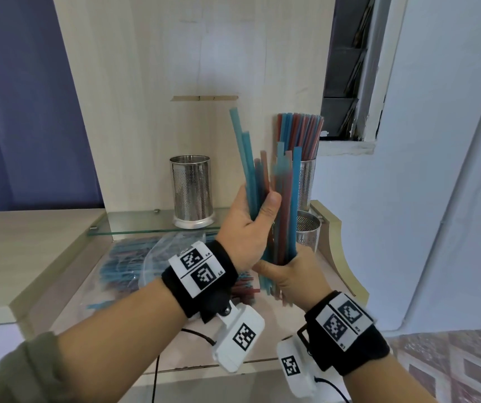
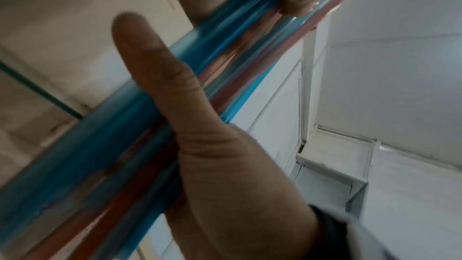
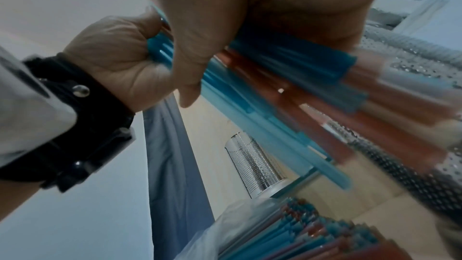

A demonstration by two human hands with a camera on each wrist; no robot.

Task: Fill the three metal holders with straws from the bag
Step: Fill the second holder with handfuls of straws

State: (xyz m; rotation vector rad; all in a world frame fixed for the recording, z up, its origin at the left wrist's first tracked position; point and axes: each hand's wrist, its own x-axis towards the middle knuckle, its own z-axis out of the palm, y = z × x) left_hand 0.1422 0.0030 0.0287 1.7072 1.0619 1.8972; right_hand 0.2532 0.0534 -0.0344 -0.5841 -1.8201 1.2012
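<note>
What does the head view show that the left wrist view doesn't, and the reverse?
Only the head view shows the filled holder, the holder below it, the bag of straws and the right hand gripping the bundle's lower end. Only the left wrist view shows the left thumb lying across the straws close up. Both show the left hand gripping the straw bundle and the empty holder.

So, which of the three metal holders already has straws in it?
The back right holder on the glass shelf; straws stand in it. The left holder and the lower front one look empty.
</note>
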